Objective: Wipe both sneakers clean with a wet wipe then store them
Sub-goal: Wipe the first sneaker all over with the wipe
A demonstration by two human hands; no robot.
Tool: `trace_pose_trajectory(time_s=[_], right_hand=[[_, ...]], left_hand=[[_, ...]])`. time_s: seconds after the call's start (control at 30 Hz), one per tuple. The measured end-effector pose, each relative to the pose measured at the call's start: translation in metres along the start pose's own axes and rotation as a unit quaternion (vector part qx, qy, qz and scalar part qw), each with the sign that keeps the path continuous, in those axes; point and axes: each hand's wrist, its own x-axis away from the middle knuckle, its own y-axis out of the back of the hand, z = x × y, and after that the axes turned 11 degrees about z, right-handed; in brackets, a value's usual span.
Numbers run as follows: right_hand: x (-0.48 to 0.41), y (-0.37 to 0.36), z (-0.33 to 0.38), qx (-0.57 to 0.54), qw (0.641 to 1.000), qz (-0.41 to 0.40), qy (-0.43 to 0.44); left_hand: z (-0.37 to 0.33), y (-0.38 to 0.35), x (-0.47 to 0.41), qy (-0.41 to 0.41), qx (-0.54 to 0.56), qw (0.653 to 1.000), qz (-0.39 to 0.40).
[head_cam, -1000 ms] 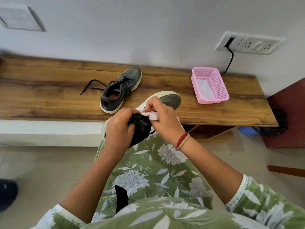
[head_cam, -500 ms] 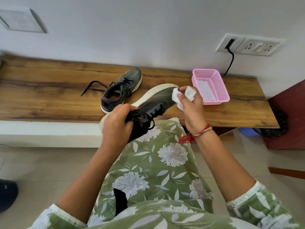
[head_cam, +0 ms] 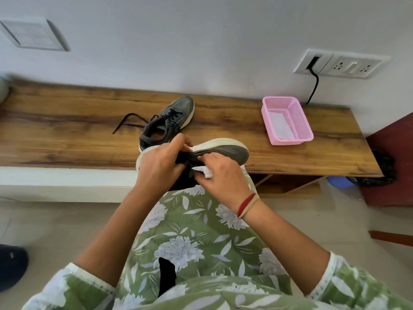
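A grey sneaker with a cream sole (head_cam: 225,151) lies on its side over my lap, toe pointing right. My left hand (head_cam: 158,166) grips it round the heel and collar. My right hand (head_cam: 220,175) holds a folded white wet wipe (head_cam: 204,171) pressed against the sneaker's dark side near the laces. The second grey sneaker (head_cam: 167,126) stands upright on the wooden bench (head_cam: 67,133), just behind my hands, with one black lace trailing to the left.
A pink mesh basket (head_cam: 299,121) with a white sheet inside sits at the bench's right end. A wall socket (head_cam: 339,64) with a black cable is above it. A dark shoe (head_cam: 11,265) lies on the floor at the left. A blue tub (head_cam: 339,182) stands under the bench's right end.
My right hand has brought the wipe back from the sneaker's toe to its side near the laces. The sneaker has tipped lower toward my lap.
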Motion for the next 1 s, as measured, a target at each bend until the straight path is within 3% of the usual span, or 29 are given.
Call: trace_pose_trajectory(time_s=[0.2, 0.3, 0.37, 0.47, 0.53, 0.63, 0.7, 0.77, 0.9, 1.0], right_hand=[[-0.018, -0.002, 0.0, 0.005, 0.992, -0.127, -0.019], [-0.022, 0.0, -0.007, 0.019, 0.987, -0.157, -0.035], [-0.02, -0.001, -0.009, 0.039, 0.983, -0.173, -0.042], [-0.017, -0.008, -0.005, 0.068, 0.981, -0.182, -0.023], [-0.016, -0.01, -0.004, 0.068, 0.981, -0.182, -0.006], [-0.014, -0.008, -0.004, 0.078, 0.98, -0.185, -0.002], [-0.015, -0.005, -0.003, 0.088, 0.978, -0.188, -0.016], [-0.016, -0.004, -0.001, 0.087, 0.978, -0.189, -0.026], [-0.016, -0.006, 0.004, 0.087, 0.977, -0.197, 0.008], [-0.013, -0.008, 0.008, 0.103, 0.973, -0.201, 0.043]], left_hand=[[-0.009, 0.018, -0.021, -0.009, -0.049, 0.999, 0.002], [-0.029, 0.023, -0.005, 0.075, 0.073, 0.987, -0.121], [-0.046, 0.018, 0.014, 0.111, 0.118, 0.975, -0.149], [-0.048, -0.003, 0.028, 0.116, -0.043, 0.987, -0.1], [-0.032, -0.007, 0.026, 0.115, -0.168, 0.978, -0.054], [-0.024, 0.005, 0.029, 0.125, -0.122, 0.976, -0.129], [-0.036, 0.014, 0.034, 0.08, -0.074, 0.975, -0.193], [-0.048, 0.01, 0.037, 0.07, -0.086, 0.979, -0.173], [-0.028, -0.008, 0.03, 0.091, -0.222, 0.969, -0.067], [-0.003, -0.002, 0.02, 0.099, -0.245, 0.963, -0.053]])
